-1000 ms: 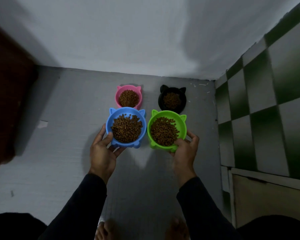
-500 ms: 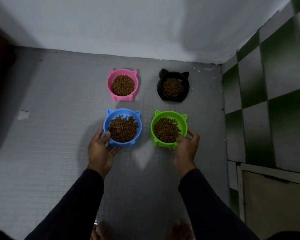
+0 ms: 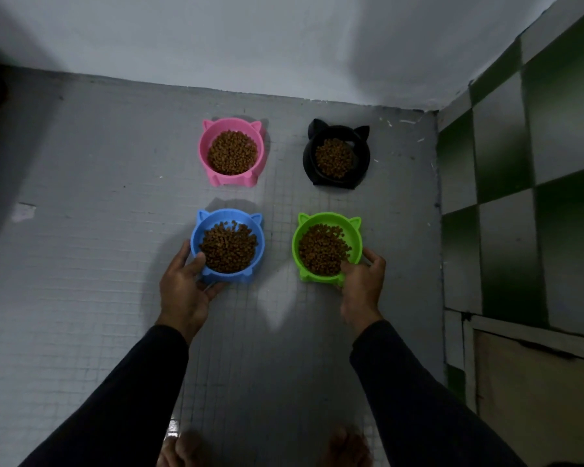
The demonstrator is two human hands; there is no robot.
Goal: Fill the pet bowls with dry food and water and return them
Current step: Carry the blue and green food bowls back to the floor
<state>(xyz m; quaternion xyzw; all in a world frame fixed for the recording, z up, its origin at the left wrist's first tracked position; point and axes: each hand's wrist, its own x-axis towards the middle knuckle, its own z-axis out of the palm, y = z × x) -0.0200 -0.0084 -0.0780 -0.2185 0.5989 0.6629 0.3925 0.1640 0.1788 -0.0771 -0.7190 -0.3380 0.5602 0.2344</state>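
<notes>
**Four bowls of food on the floor by the wall**

We see a grey floor (image 3: 81, 264) that ends at a white wall (image 3: 250, 45) at the top. On the right it ends at a wall of green and white tiles (image 3: 536, 163). The bowls sit in the corner part of the floor. There is lots of bare floor to the left. On the right, the gap to the tile wall is thin.

The pink bowl (image 3: 204, 153) and the black bowl (image 3: 309, 160) sit close to the white wall, well apart from each other. The blue bowl (image 3: 260, 246) and the green bowl (image 3: 295, 244) sit nearer to us, also apart. Bare floor runs between all four. Each bowl has cat ears on its rim and is full of brown dry food (image 3: 228, 251).

Our left hand (image 3: 182, 291) holds the near left side of the blue bowl. The thumb lies on the rim and the fingers curl under it. Our right hand (image 3: 363, 284) holds the near right side of the green bowl, thumb on the rim and fingers round the outside. We cannot tell if these two bowls rest on the floor.

Our bare feet (image 3: 346, 448) show at the bottom.
</notes>
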